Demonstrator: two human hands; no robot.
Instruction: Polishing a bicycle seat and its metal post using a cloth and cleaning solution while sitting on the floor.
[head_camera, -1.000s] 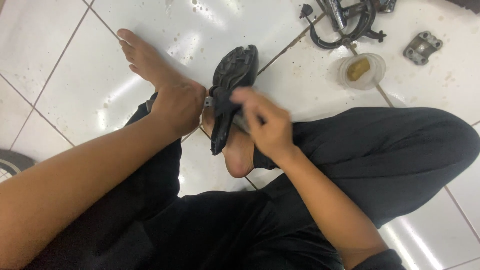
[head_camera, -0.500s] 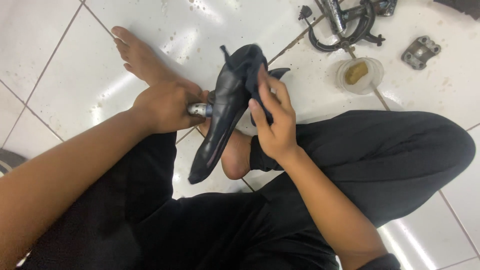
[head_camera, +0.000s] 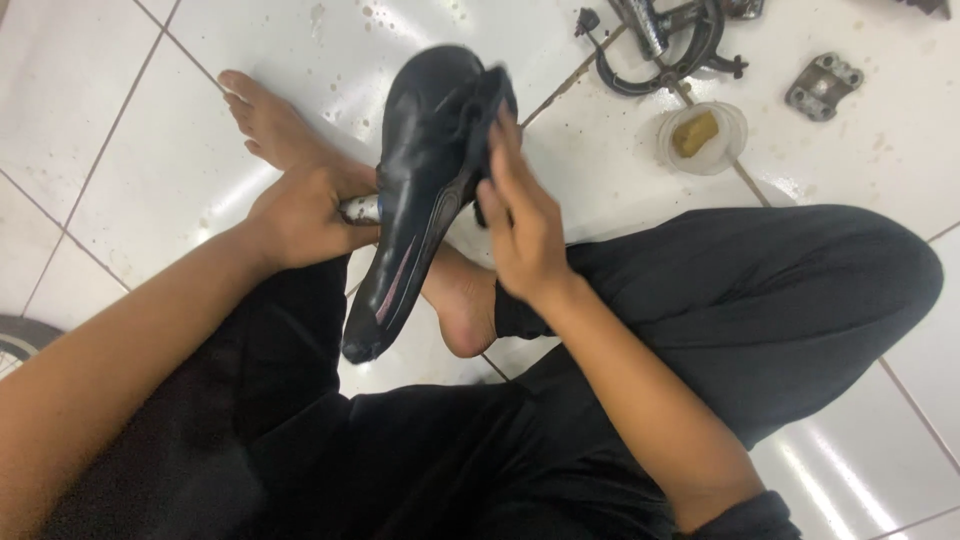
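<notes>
Raised higher than half a second ago, the black bicycle saddle (head_camera: 420, 190) stands over bare tile, left hand (head_camera: 300, 215) clenched on its metal rail, right hand (head_camera: 520, 220) pressing a dark cloth (head_camera: 480, 110) flat against its edge

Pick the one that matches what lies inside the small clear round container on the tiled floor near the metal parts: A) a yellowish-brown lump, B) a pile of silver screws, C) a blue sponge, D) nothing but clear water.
A: the clear round container on the tiled floor holds a single yellowish-brown lump, with no screws, blue sponge or plain water showing in it.
</notes>
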